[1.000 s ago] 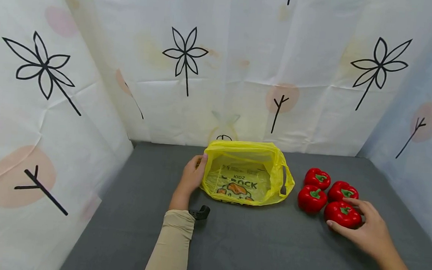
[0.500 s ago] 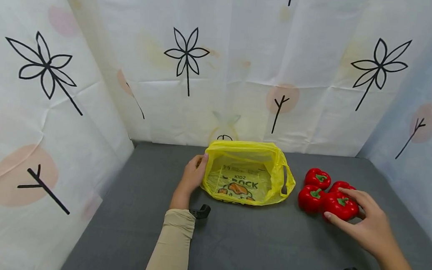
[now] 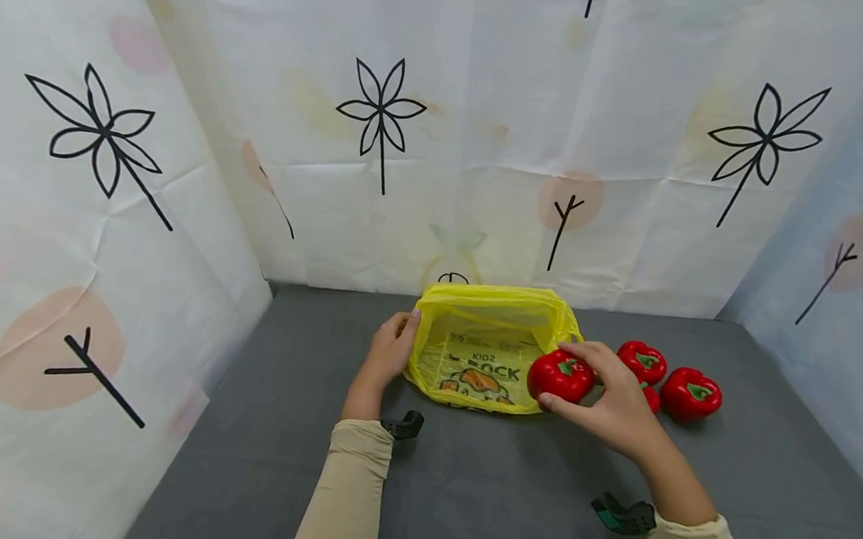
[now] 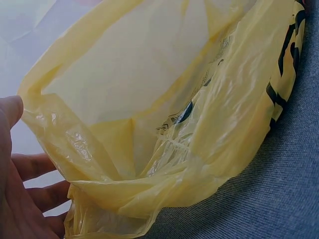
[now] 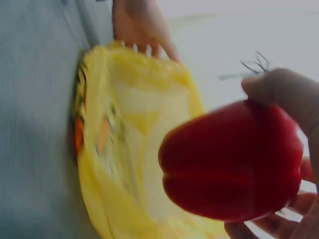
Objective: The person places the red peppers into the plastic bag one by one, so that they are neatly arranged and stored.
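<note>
A yellow plastic bag [image 3: 432, 303] lies on its side on the grey table with its mouth towards me. At its left side my left hand [image 3: 390, 348] grips the rim; in the left wrist view the thumb [image 4: 11, 107] is at the edge and the other fingers are behind the film. My right hand [image 3: 617, 404] holds a red bell pepper [image 3: 561, 375] between thumb and fingers, in front of the right part of the bag's mouth. Through the right wrist view the pepper [image 5: 234, 164] shows large, its bottom facing the bag [image 5: 94, 174].
To the right of the bag are more red bell peppers: one at the back [image 3: 643, 361], one at the right [image 3: 691, 396], and one mostly hidden behind my right hand. A patterned white cloth [image 3: 486, 140] hangs behind the table [image 3: 491, 491] and along both sides.
My right hand has lifted the front pepper from the group and carried it left to the bag's mouth. The right-hand pepper now stands apart. The left hand stays on the bag.
</note>
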A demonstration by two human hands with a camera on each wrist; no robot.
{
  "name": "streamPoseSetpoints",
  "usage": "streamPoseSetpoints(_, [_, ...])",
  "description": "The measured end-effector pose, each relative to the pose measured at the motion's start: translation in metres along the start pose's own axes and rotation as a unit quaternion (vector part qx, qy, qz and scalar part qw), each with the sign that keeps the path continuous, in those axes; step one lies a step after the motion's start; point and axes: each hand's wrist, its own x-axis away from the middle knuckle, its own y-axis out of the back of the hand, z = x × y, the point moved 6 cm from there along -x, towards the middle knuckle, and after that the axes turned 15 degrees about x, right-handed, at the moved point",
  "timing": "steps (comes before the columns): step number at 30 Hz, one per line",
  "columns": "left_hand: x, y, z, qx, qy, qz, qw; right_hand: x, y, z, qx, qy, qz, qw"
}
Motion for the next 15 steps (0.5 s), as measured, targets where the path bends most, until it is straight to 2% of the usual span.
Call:
streamPoseSetpoints(6, [0.0,0.001,-0.003,0.005,-0.001,0.002,1.0,-0.038,-0.053,0.022,-0.046,-0.002,0.061,0.9971])
streamPoseSetpoints(11, [0.003,0.001,-0.005,-0.006,-0.002,0.003,1.0,-0.059,-0.093,0.025,-0.061,-0.021,0.078,0.9948])
streamPoseSetpoints(15, [0.004,0.0,-0.004,-0.005,0.004,0.008,1.0,-0.07,-0.114,0.025,-0.061,-0.041,0.083,0.9938])
